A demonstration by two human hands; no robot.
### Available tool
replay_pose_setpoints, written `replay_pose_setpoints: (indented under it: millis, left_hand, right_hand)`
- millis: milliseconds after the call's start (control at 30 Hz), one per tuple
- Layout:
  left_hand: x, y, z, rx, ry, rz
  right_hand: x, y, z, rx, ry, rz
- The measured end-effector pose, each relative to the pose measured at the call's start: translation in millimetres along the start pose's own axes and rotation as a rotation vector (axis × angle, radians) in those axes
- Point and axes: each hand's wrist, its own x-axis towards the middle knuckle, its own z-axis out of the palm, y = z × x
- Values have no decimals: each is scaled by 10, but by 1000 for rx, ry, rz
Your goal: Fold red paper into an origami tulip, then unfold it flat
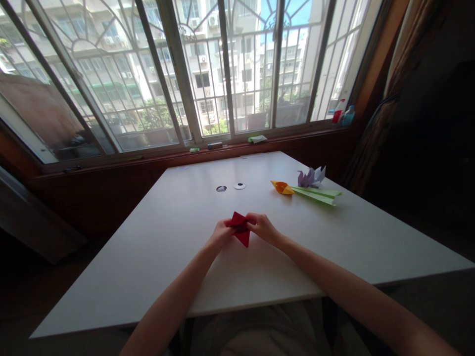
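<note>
A folded piece of red paper (243,239) is held between my two hands, just above the middle of the white table (148,267). One point of the paper sticks up away from me and another points down toward me. My left hand (221,232) grips its left side with closed fingers. On the opposite side, my right hand (261,226) pinches the paper near its middle. The fingers cover part of the folds, so the inner creases are hard to make out.
To the right lie a yellow folded paper boat (283,188), light green folded paper strips (317,195) and purple and white paper figures (306,178). Two round discs (239,186) sit farther back. Bottles (348,115) and small packets (257,139) line the windowsill.
</note>
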Motion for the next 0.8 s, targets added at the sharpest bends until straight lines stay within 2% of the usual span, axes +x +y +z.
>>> replay_pose_setpoints:
  millis: [333,600,800]
  left_hand:
    - [-20,34,-6,7,-36,-12]
    - [-2,21,10,23,22,-30]
    - [-39,52,1,20,-29,13]
  right_hand:
    - [-11,6,13,-37,45,-9]
    - [-8,8,9,-13,39,-13]
    - [-9,2,5,-48,64,-4]
